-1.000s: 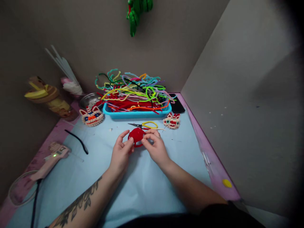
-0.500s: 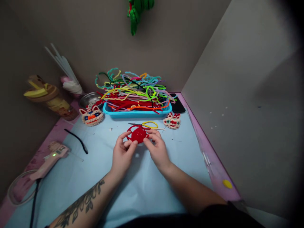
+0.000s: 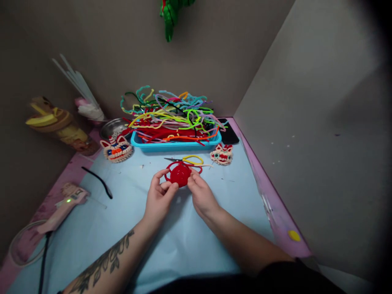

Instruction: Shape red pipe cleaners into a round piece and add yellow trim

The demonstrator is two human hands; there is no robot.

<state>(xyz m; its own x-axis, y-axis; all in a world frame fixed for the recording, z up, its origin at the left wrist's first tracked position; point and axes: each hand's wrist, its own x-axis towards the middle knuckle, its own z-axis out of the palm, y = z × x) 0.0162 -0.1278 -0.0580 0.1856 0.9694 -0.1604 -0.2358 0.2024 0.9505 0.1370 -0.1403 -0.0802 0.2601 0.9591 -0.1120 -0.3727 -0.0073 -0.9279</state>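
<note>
A round red coil of pipe cleaner (image 3: 180, 174) is held between my two hands above the blue sheet. My left hand (image 3: 161, 192) pinches its left and lower edge between thumb and fingers. On the opposite edge, my right hand (image 3: 202, 190) closes its thumb and fingertips. A loose red loop stands out from the coil's top and right side. Just beyond lie scissors (image 3: 192, 159) with yellow handles, pointing left. Behind them a blue tray (image 3: 176, 148) overflows with pipe cleaners (image 3: 171, 116) in many colours.
Pale lion-head pieces sit left (image 3: 116, 150) and right (image 3: 222, 155) of the tray's front. A lit glue gun (image 3: 64, 208) lies at left near a black strip (image 3: 98, 181). A metal bowl (image 3: 114, 127), a cup (image 3: 65, 128) and a phone (image 3: 229, 131) stand toward the back.
My right fingers have closed in more tightly on the coil's right edge. The red loop now reaches out farther to the right, and the coil's face is turned more toward me.
</note>
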